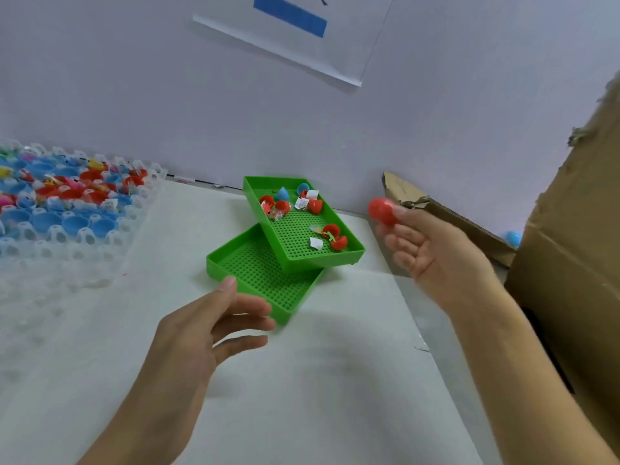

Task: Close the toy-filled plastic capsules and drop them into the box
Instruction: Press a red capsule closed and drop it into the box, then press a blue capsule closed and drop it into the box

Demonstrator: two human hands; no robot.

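Right fingers [399, 226] around red capsule [382, 210]

A small packing workstation: clear trays [67, 209] of capsule halves, green sorting trays [339, 260], a cardboard box [570, 263].

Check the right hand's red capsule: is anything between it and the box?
Nothing visible. The right hand holds the red capsule in its fingertips beside the box; only the box's torn flap lies behind it.
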